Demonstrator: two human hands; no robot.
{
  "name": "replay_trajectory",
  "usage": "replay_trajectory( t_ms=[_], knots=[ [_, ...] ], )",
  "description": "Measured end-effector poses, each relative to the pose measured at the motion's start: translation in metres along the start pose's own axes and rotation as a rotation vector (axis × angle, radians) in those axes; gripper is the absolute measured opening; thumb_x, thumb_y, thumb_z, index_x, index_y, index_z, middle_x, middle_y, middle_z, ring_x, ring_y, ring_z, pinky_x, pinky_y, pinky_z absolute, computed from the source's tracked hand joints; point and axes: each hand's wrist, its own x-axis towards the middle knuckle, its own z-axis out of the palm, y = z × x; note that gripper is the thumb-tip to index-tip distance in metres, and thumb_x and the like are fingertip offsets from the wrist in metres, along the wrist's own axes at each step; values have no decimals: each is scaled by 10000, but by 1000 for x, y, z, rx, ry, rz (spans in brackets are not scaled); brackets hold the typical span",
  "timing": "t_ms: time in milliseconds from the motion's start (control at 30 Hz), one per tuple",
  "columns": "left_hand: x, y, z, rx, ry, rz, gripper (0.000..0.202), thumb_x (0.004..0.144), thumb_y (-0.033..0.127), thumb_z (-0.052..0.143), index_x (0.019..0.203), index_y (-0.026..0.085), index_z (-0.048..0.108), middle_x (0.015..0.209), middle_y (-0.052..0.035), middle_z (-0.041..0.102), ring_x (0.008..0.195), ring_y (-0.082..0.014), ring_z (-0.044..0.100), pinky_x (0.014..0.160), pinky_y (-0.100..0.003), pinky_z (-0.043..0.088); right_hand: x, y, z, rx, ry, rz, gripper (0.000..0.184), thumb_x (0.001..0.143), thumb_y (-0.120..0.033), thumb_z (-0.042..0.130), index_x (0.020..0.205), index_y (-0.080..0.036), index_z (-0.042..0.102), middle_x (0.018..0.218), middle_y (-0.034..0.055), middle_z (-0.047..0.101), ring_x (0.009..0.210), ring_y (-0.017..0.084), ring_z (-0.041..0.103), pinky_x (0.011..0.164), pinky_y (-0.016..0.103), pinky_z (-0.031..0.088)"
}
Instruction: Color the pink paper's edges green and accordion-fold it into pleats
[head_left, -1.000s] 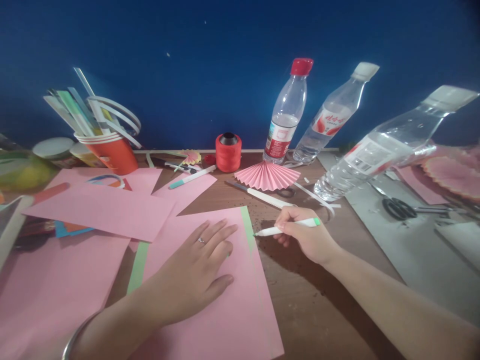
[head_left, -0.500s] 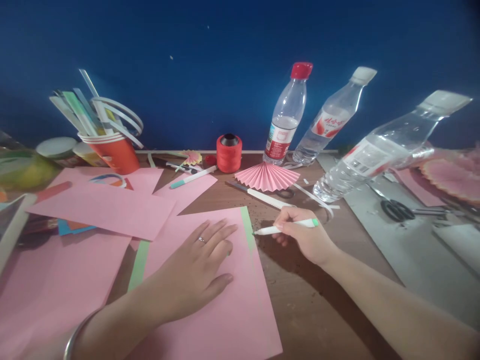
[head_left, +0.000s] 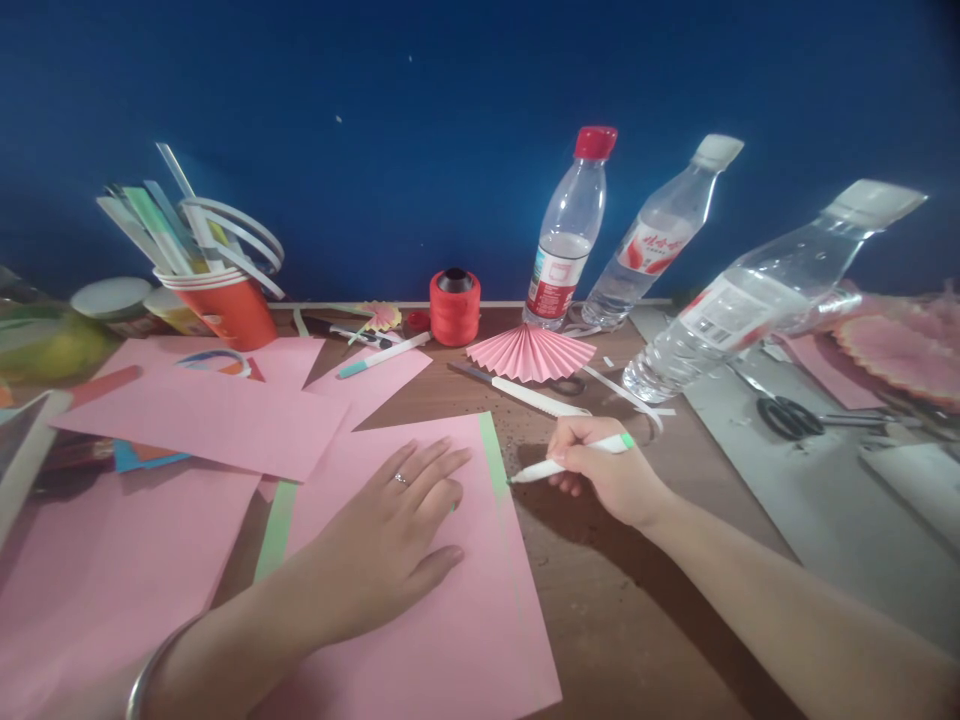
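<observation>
My left hand point(head_left: 409, 510) lies flat on a sheet of pink paper point(head_left: 457, 640), fingers spread, a ring on one finger. Along the sheet's right edge runs a green coloured strip point(head_left: 493, 455), broad at the top and fading to a thin line lower down. Another green strip point(head_left: 275, 535) marks the left edge. My right hand point(head_left: 600, 470) is closed around a white marker point(head_left: 559, 464) with a green end. The marker's tip touches or nearly touches the paper's right edge, at the lower end of the broad green part.
Behind the sheet are a folded pink paper fan point(head_left: 531, 354), a white-handled knife point(head_left: 540, 397) and a red thread spool point(head_left: 454, 310). Water bottles point(head_left: 566, 240) stand at the back right, scissors point(head_left: 787, 416) at right. A red cup point(head_left: 232, 312) of markers and more pink sheets point(head_left: 202, 415) are at left.
The marker's tip has moved slightly down along the paper's right edge, and the broad green part reaches a little lower. My left hand stays in place on the paper.
</observation>
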Motion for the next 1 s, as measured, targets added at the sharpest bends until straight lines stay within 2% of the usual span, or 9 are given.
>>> replay_trajectory(
  t_ms=[133, 233, 367, 467, 567, 1000],
  knots=[
    [0, 0, -1, -1, 1, 0, 232, 883, 343, 480, 1051, 182, 488, 1440, -114, 360, 1374, -239, 229, 1144, -487, 184, 0, -1, 0, 6, 17, -7, 127, 660, -230, 560, 555, -175, 514, 521, -5, 618, 444, 102, 553, 428, 200, 422],
    [1, 0, -1, -17, 7, -6, 218, 877, 342, 488, 1028, 185, 492, 1428, -115, 376, 1366, -243, 251, 1143, -486, 187, 0, -1, -1, -19, -69, 15, 127, 634, -211, 561, 527, -173, 504, 492, -8, 601, 426, 97, 536, 405, 189, 390],
    [2, 1, -1, -24, 3, -10, 213, 871, 338, 496, 1020, 187, 491, 1423, -118, 382, 1363, -246, 257, 1141, -488, 191, 0, -2, -1, -10, -47, 15, 116, 633, -214, 548, 531, -173, 510, 489, -10, 596, 428, 97, 535, 407, 188, 386],
    [2, 1, -1, -30, 5, -16, 212, 867, 337, 500, 1018, 189, 490, 1412, -117, 397, 1360, -248, 266, 1139, -491, 194, 0, -1, -1, -12, -95, 21, 123, 610, -208, 548, 504, -171, 500, 463, -15, 573, 408, 93, 517, 390, 183, 363],
    [2, 1, -1, -39, 15, -16, 198, 867, 335, 499, 1001, 189, 491, 1412, -117, 398, 1356, -252, 276, 1140, -493, 190, 0, -1, -1, -6, -40, 28, 119, 622, -219, 547, 521, -172, 506, 478, -14, 584, 418, 95, 525, 395, 183, 369],
    [1, 0, -1, -7, 0, -7, 213, 875, 344, 483, 1021, 189, 483, 1418, -130, 384, 1366, -251, 251, 1134, -498, 205, -1, -2, -2, -18, -79, 17, 122, 627, -211, 546, 520, -175, 501, 492, -11, 583, 432, 103, 529, 405, 194, 370]
  ],
)
